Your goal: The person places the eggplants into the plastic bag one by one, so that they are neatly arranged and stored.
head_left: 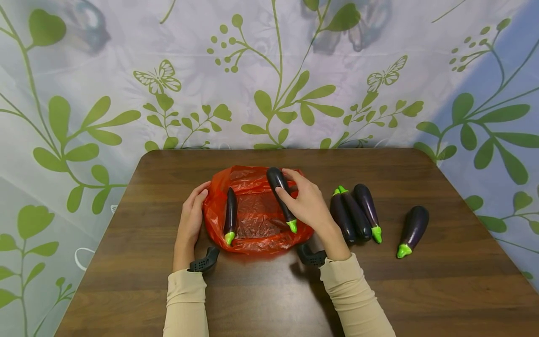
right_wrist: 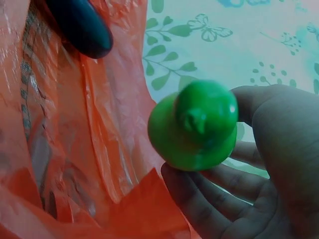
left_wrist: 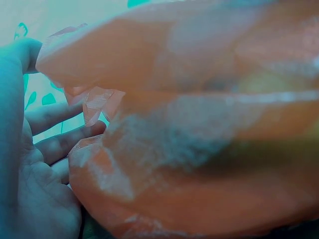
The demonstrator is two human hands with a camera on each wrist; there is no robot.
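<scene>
Nearest, two cream sleeves (head_left: 187, 299) reach in, with two black wrist devices (head_left: 204, 261), one at each wrist. The left hand (head_left: 193, 213) has its thumb and fingers loosely apart, touching the left side of a red plastic bag (head_left: 252, 246). The right hand (head_left: 309, 201) is clamped on the held eggplant (head_left: 284, 209), thumb on one side and fingers on the other; it tilts over the right part of the bag's mouth, green end towards the person. There is one bag, gaping upward between the hands, and six eggplants in view: the held one; a second eggplant (head_left: 230, 213) inside the bag, near its left side; three grouped eggplants (head_left: 356, 216) side by side, just right of the right hand; and, farther right, a lone eggplant (head_left: 413, 229). All this is on or above one brown wood-grain table (head_left: 446, 281); beyond its far edge hangs a pale backdrop (head_left: 193, 28) with green leaves and two green butterflies
</scene>
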